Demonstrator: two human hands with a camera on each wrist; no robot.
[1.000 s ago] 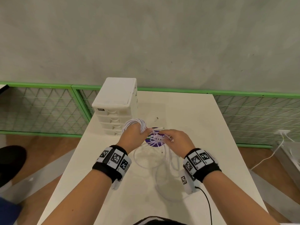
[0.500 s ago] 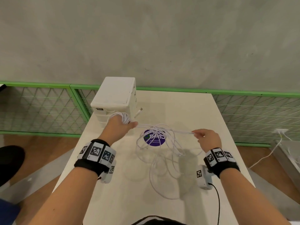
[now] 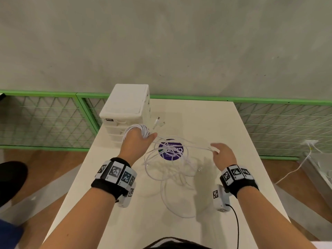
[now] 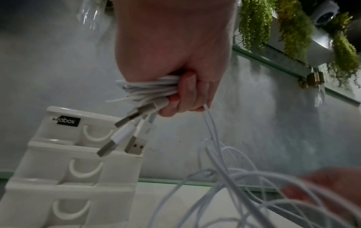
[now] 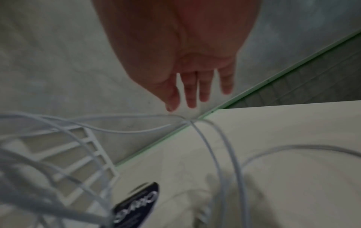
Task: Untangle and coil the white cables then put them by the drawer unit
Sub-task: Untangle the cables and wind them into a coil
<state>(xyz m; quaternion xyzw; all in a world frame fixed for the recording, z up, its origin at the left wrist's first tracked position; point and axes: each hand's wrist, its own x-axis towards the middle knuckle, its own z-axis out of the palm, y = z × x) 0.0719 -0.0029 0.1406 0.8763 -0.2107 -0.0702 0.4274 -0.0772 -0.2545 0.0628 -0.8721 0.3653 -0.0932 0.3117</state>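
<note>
My left hand (image 3: 138,141) grips a coil of white cables (image 3: 138,127) wound round its fingers, just in front of the white drawer unit (image 3: 125,108). In the left wrist view the coil (image 4: 148,89) sits in my fist (image 4: 185,95) and USB plugs (image 4: 134,145) dangle from it. Loose cable strands (image 3: 167,169) run from the coil into a tangle on the table. My right hand (image 3: 222,153) hovers at the right with straight, spread fingers (image 5: 195,86). A strand (image 5: 210,154) hangs just under the fingertips.
The tangle lies over a purple round sticker (image 3: 170,151) on the white table (image 3: 206,119). A green mesh fence (image 3: 278,121) and a grey wall stand behind. Another white cable (image 3: 294,169) runs across the floor at the right. A dark shoe (image 3: 10,178) is on the floor at the left.
My hands moved apart and drew a strand out across the table. The right hand, which pinched the strand half a second ago, has since spread its fingers.
</note>
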